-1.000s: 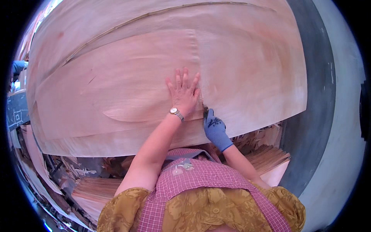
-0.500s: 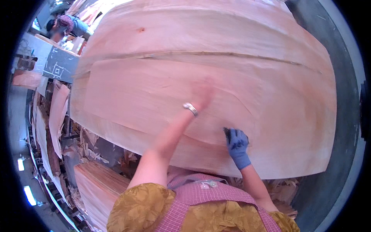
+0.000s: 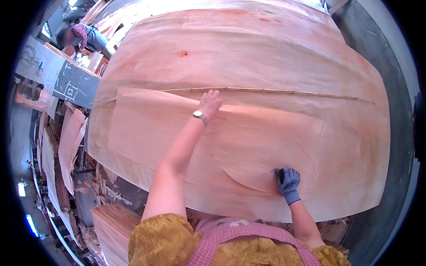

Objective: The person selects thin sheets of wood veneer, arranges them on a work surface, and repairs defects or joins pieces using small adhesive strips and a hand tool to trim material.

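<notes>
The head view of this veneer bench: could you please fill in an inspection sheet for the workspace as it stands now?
Surface: a wide stack of veneer sheets, pinkish, covering the bench.
Job's things: top veneer sheet, smaller, lying over the near-left part; a thin wooden strip runs across beyond it.
Clutter: veneer offcuts and a lower veneer stack at left.
Fingers: left hand bare, flat on the top sheet's far edge, wristwatch on; right hand in a blue glove, pressing near the front edge, closed on a small dark thing.
Cables: nothing seen.
Surroundings: another person at a far-left table; grey floor.
</notes>
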`<state>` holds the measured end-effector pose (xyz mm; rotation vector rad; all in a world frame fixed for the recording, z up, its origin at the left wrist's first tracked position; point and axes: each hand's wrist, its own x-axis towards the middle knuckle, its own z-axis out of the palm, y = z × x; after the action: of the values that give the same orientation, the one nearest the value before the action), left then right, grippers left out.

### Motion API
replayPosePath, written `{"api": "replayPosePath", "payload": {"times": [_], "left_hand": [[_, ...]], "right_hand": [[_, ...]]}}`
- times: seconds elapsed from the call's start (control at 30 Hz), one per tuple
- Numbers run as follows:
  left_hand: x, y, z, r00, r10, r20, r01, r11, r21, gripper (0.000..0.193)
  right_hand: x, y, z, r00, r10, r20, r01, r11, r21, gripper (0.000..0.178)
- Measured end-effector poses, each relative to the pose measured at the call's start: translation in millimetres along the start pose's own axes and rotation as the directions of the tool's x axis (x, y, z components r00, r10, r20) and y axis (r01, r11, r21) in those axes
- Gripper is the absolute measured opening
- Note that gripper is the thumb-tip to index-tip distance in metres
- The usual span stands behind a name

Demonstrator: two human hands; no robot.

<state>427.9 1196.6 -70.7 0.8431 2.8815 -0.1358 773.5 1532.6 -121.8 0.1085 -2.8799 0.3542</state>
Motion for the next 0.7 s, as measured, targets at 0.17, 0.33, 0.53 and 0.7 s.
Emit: {"api": "replayPosePath", "payload": {"times": [0.17,0.33,0.53,0.7], "left_hand": [[-55.5,-38.7,-32.9,0.998,0.046,0.038,-0.036,0.972,-0.234,0.009],[-141.4,-27.7,-81.8,0.999,0.027,0.031,-0.017,0.958,-0.286,0.011],[-236.1,-32.4,-89.3,0.863,0.251,0.439,0.055,0.816,-0.576,0.039],[-214.8,-59.0,-29.4,0.985,0.044,0.168,-0.005,0.973,-0.229,0.081]], "right_hand": [[0.3,1.2,4.4,0.997,0.002,0.071,0.001,0.999,-0.036,0.021],[6.2,-2.7,5.8,0.999,0.014,0.046,-0.013,0.999,-0.031,0.019],[-8.1,3.4,12.8,0.994,0.048,0.093,-0.038,0.993,-0.110,0.031],[-12.6,7.0,21.4,0.962,0.125,0.245,-0.078,0.977,-0.196,0.042]]}}
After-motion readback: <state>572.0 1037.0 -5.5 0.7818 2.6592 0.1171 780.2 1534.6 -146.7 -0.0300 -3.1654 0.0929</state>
